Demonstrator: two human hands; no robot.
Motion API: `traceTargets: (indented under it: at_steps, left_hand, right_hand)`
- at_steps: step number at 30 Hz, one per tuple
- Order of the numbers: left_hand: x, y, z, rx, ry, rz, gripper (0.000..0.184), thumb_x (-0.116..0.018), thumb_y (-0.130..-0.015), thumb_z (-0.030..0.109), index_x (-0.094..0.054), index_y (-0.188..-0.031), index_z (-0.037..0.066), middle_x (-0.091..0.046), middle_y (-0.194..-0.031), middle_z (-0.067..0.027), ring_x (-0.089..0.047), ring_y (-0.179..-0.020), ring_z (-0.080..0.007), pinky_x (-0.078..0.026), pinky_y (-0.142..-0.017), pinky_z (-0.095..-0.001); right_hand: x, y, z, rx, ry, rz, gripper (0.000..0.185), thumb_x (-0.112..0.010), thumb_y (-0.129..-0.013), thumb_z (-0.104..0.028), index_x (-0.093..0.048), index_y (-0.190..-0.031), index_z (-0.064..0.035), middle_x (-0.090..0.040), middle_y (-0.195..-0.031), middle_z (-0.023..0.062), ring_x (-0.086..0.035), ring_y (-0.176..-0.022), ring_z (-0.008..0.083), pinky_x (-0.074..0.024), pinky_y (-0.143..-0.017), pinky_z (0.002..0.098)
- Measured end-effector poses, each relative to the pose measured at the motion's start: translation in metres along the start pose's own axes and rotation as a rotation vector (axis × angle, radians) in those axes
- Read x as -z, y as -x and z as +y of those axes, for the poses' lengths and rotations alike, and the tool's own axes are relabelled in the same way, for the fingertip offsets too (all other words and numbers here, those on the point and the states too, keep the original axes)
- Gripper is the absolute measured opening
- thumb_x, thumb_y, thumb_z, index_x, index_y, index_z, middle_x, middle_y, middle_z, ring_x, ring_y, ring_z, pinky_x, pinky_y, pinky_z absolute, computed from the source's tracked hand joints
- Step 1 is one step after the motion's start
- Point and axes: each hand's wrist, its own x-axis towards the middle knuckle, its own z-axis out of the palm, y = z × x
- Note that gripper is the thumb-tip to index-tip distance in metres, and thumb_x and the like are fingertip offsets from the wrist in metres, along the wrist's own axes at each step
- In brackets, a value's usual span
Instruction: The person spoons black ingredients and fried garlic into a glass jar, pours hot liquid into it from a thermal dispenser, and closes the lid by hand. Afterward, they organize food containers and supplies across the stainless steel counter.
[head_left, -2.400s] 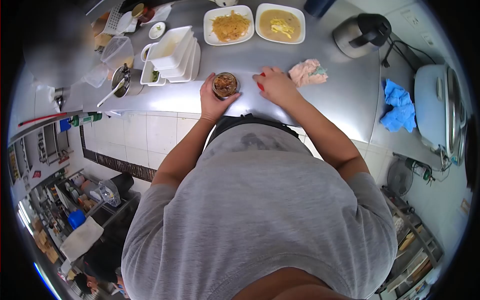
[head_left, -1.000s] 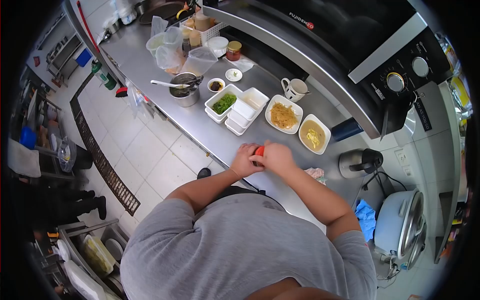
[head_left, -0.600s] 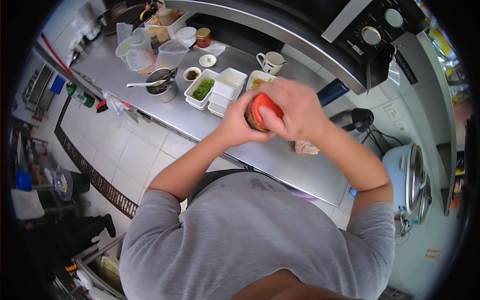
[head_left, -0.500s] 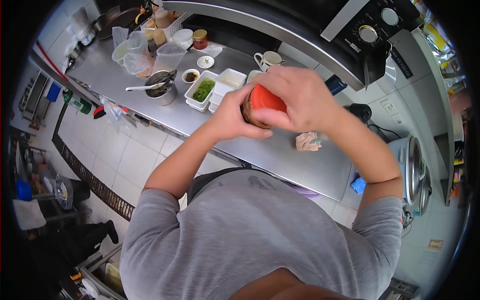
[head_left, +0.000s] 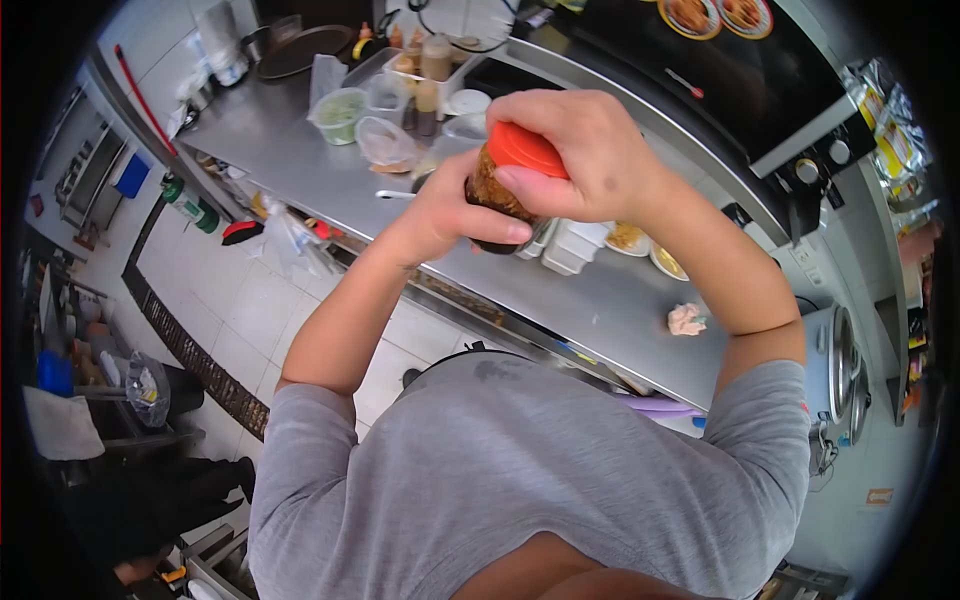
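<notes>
1. Aloft over a steel counter (head_left: 620,315), a clear-walled jar (head_left: 486,196) of dark brown contents tilts slightly between a person's two hands, with white containers (head_left: 575,245) just beyond it.
2. The left hand (head_left: 440,212) curls around the jar's body, thumb across the near side; its other fingers are largely hidden.
3. The right hand (head_left: 595,155) bends closely over the red lid (head_left: 530,150), thumb pressed along the near edge.
4. Stiff and well filled, the jar likely carries moderate weight; its smooth wall could turn slippery if oily, and it would be fragile if glass, which cannot be told.
5. The body offers the surest hold, the lid's rim the best purchase above.
</notes>
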Motion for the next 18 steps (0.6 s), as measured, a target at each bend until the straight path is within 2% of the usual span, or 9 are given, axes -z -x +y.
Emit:
traceTargets:
  at_steps: [2, 3, 5, 8, 11, 17, 18]
  left_hand:
    - [0.021, 0.016, 0.019, 0.026, -0.155, 0.114, 0.048, -0.081, -0.065, 0.013, -0.056, -0.104, 0.003, -0.060, -0.083, -0.0013, -0.055, -0.062, -0.0081, -0.042, -0.045, -0.0219]
    - [0.037, 0.019, 0.020, -0.001, -0.160, 0.143, 0.052, -0.082, -0.065, 0.017, -0.054, -0.107, 0.002, -0.060, -0.082, -0.0016, -0.055, -0.062, -0.0075, -0.041, -0.044, -0.0221]
    - [0.060, 0.023, 0.032, -0.012, -0.371, 0.306, 0.054, -0.084, -0.064, 0.018, -0.055, -0.107, 0.001, -0.061, -0.085, -0.0025, -0.057, -0.067, -0.0080, -0.045, -0.050, -0.0229]
    - [0.084, 0.033, 0.048, -0.120, -0.555, 0.465, 0.057, -0.084, -0.063, 0.018, -0.055, -0.109, 0.000, -0.063, -0.088, -0.0041, -0.060, -0.074, -0.0104, -0.049, -0.059, -0.0233]
    - [0.108, 0.047, 0.057, -0.127, -0.519, 0.414, 0.060, -0.085, -0.062, 0.018, -0.056, -0.111, -0.001, -0.065, -0.094, -0.0057, -0.061, -0.083, -0.0130, -0.050, -0.070, -0.0254]
    - [0.128, 0.068, 0.055, -0.126, 0.036, 0.100, 0.066, -0.079, -0.060, 0.014, -0.053, -0.118, 0.000, -0.062, -0.107, -0.0064, -0.060, -0.101, -0.0176, -0.047, -0.090, -0.0318]
    - [0.127, 0.069, 0.053, -0.193, 0.105, 0.031, 0.073, -0.076, -0.059, 0.014, -0.049, -0.125, 0.001, -0.060, -0.113, -0.0074, -0.059, -0.105, -0.0199, -0.046, -0.093, -0.0326]
  right_hand:
    - [-0.013, -0.031, -0.010, -0.006, -0.008, 0.012, 0.039, -0.063, -0.078, -0.036, -0.061, -0.103, -0.0058, -0.065, -0.097, 0.0143, -0.062, -0.086, 0.0354, -0.0495, -0.075, 0.0398]
    - [-0.017, -0.049, -0.015, -0.057, -0.058, -0.007, 0.041, -0.062, -0.080, -0.040, -0.061, -0.101, -0.0046, -0.063, -0.097, 0.0159, -0.061, -0.089, 0.0354, -0.0489, -0.077, 0.0404]
    - [-0.034, -0.081, -0.026, -0.208, 0.126, 0.054, 0.041, -0.062, -0.081, -0.042, -0.063, -0.098, -0.0043, -0.063, -0.092, 0.0149, -0.061, -0.084, 0.0352, -0.0491, -0.074, 0.0414]
    - [-0.063, -0.119, -0.035, -0.230, 0.236, 0.184, 0.041, -0.062, -0.081, -0.043, -0.064, -0.093, -0.0035, -0.063, -0.087, 0.0136, -0.061, -0.079, 0.0343, -0.0492, -0.071, 0.0418]
    - [-0.072, -0.140, -0.035, -0.082, 0.192, 0.207, 0.038, -0.064, -0.080, -0.040, -0.064, -0.090, -0.0039, -0.063, -0.085, 0.0118, -0.061, -0.075, 0.0328, -0.0489, -0.067, 0.0403]
    - [-0.061, -0.159, -0.043, 0.264, -0.179, 0.085, 0.030, -0.069, -0.078, -0.030, -0.065, -0.094, -0.0047, -0.063, -0.086, 0.0102, -0.060, -0.077, 0.0288, -0.0478, -0.070, 0.0350]
    - [-0.057, -0.162, -0.047, 0.278, -0.247, 0.021, 0.036, -0.071, -0.077, -0.029, -0.065, -0.104, -0.0056, -0.063, -0.089, 0.0110, -0.060, -0.081, 0.0274, -0.0479, -0.075, 0.0341]
